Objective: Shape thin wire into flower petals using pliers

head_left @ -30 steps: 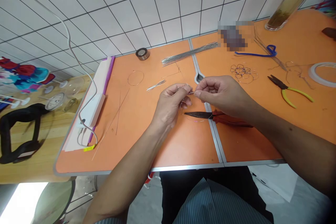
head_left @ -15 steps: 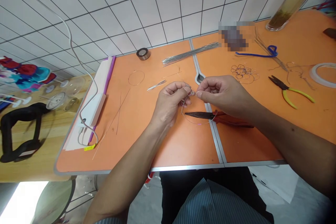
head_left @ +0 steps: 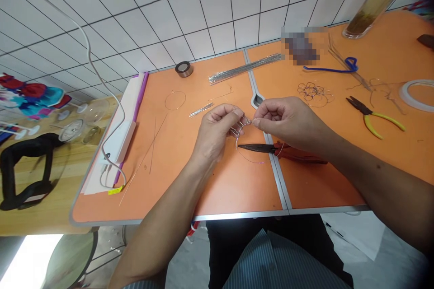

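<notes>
Thumb and fingers of my left hand (head_left: 217,131) are closed on a bent wire piece (head_left: 241,127) made of several thin silvery loops. My right hand (head_left: 288,121) pinches at the right side of this piece, where a thin wire comes out; the fingertips partly hide the contact. From the piece a long thin wire (head_left: 249,160) curves down in an open loop, with small pink beads on it. Below the hands lie red-handled long-nose pliers (head_left: 257,148), their grips partly under my right forearm.
Yellow-handled pliers (head_left: 364,110), a looped wire flower (head_left: 312,92) and a blue bent strip (head_left: 332,70) lie to the right. Farther back are a wire bundle (head_left: 244,69) and a tape roll (head_left: 183,69). A power strip (head_left: 118,142) with a cable stands left; a tall glass (head_left: 369,11) stands back right.
My left hand has tilted a little and moved slightly left, turning the wire piece so more of its loops show. The beaded wire swings slightly; my right hand keeps its pinch.
</notes>
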Action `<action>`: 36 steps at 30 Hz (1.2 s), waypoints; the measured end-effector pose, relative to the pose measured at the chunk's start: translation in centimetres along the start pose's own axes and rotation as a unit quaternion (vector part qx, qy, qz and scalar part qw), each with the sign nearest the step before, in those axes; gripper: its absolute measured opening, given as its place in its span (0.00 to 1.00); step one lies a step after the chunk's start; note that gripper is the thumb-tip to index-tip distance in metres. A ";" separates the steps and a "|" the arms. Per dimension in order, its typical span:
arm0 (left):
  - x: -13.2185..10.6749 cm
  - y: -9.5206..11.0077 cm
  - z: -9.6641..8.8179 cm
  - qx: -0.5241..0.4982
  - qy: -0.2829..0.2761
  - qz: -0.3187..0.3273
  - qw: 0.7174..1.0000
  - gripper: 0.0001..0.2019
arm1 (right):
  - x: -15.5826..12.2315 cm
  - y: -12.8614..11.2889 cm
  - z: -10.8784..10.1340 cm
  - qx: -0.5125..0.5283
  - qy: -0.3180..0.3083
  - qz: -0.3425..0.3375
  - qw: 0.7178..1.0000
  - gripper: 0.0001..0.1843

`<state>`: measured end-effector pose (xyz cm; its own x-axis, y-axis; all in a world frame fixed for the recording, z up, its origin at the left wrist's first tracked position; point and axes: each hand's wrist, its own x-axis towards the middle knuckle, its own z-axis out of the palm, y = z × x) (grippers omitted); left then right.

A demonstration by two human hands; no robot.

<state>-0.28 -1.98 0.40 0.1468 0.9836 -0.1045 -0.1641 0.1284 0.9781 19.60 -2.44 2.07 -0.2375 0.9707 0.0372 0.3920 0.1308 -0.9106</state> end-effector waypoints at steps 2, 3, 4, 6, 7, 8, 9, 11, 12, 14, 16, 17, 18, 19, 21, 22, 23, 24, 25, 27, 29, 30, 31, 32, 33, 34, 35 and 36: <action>0.1 0.0 -0.1 -0.003 0.004 -0.005 1.000 0.10 | 0.0 0.0 0.0 -0.012 -0.002 -0.003 1.000 0.08; 0.1 0.1 -0.1 -0.003 0.006 -0.006 1.000 0.10 | 0.1 0.0 0.0 -0.020 -0.002 -0.006 1.000 0.08; 0.1 0.1 -0.1 -0.003 0.007 -0.007 1.000 0.10 | 0.1 0.0 -0.1 -0.027 0.000 -0.009 1.000 0.08; 0.1 0.1 -0.2 0.000 0.008 -0.008 1.000 0.09 | 0.0 -0.1 -0.1 -0.041 0.003 -0.014 0.999 0.08; 0.1 0.1 -0.2 0.002 0.008 -0.008 1.000 0.10 | 0.0 -0.2 -0.1 -0.047 0.004 -0.016 0.999 0.08; 0.1 0.1 -0.3 0.004 0.007 -0.007 1.000 0.10 | 0.0 -0.2 -0.1 -0.053 0.005 -0.017 0.998 0.08; 0.2 0.1 -0.3 0.006 0.007 -0.006 1.000 0.10 | 0.0 -0.3 -0.1 -0.057 0.006 -0.017 0.998 0.07; 0.2 0.0 -0.4 0.009 0.008 -0.002 1.000 0.11 | -0.1 -0.3 -0.1 -0.064 0.004 -0.012 0.998 0.07; 0.2 0.0 -0.5 0.009 0.009 0.000 1.000 0.11 | -0.1 -0.3 -0.1 -0.066 0.004 -0.009 0.998 0.07; 0.3 -0.2 -0.6 0.005 0.016 0.006 1.000 0.11 | -0.1 -0.2 0.0 -0.062 0.003 -0.007 0.998 0.06; 0.4 -0.3 -0.6 0.001 0.023 0.014 1.000 0.11 | 0.0 0.0 0.1 -0.046 0.012 -0.013 0.999 0.06; 0.5 -0.4 -0.6 -0.001 0.026 0.019 0.999 0.11 | 0.0 0.2 0.1 -0.032 0.016 -0.014 0.999 0.07; 0.5 -0.4 -0.6 -0.003 0.029 0.024 0.999 0.11 | 0.1 0.3 0.2 -0.017 0.018 -0.012 1.000 0.09; 0.5 -0.4 -0.6 -0.004 0.030 0.027 0.999 0.11 | 0.1 0.4 0.2 -0.002 0.017 -0.007 1.000 0.10; 0.5 -0.5 -0.5 -0.005 0.032 0.033 0.999 0.11 | 0.2 0.5 0.4 0.023 0.003 0.011 1.000 0.10; 0.5 -0.5 -0.4 -0.004 0.033 0.036 0.999 0.11 | 0.2 0.5 0.5 0.032 -0.004 0.017 0.999 0.09; 0.5 -0.6 -0.3 -0.003 0.033 0.040 0.999 0.11 | 0.1 0.5 0.6 0.039 -0.009 0.021 0.999 0.09; 0.4 -0.6 -0.2 -0.003 0.034 0.044 0.998 0.11 | 0.1 0.5 0.8 0.046 -0.012 0.023 0.999 0.09; 0.4 -0.7 -0.2 -0.002 0.034 0.048 0.998 0.11 | 0.1 0.5 0.9 0.050 -0.015 0.023 0.998 0.09; 0.4 -0.8 -0.1 -0.002 0.034 0.057 0.998 0.11 | 0.1 0.4 1.0 0.050 -0.020 0.020 0.998 0.10; 0.4 -0.8 -0.1 0.000 0.032 0.062 0.998 0.11 | 0.3 0.2 0.5 0.037 -0.014 0.006 0.999 0.13; 0.4 -0.7 -0.1 0.000 0.032 0.062 0.998 0.11 | 0.3 0.2 -0.1 0.021 -0.006 -0.006 1.000 0.14; 0.4 -0.6 -0.2 -0.002 0.032 0.059 0.998 0.11 | 0.3 0.2 -0.8 -0.004 0.006 -0.021 1.000 0.14; 0.4 -0.5 -0.3 -0.008 0.032 0.053 0.998 0.11 | 0.2 0.2 -1.7 -0.042 0.018 -0.035 0.998 0.15; 0.4 -0.3 -0.4 -0.019 0.031 0.044 0.998 0.12 | -0.1 0.4 -2.6 -0.095 0.034 -0.042 0.994 0.15; 0.4 -0.1 -0.6 -0.033 0.030 0.034 0.998 0.12 | -0.6 0.7 -3.7 -0.160 0.046 -0.043 0.985 0.15; 0.5 0.2 -0.8 -0.049 0.028 0.025 0.998 0.12 | -1.4 1.1 -4.6 -0.227 0.046 -0.045 0.972 0.15; 0.5 0.4 -1.0 -0.065 0.026 0.017 0.997 0.13 | -2.3 1.6 -5.5 -0.283 0.046 -0.042 0.957 0.16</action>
<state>-1.21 -1.29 0.52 0.0882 0.9925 -0.0845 -0.2936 0.1070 0.9499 25.61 -3.36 2.80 -0.2195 0.9622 0.1610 0.7996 0.2720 -0.5354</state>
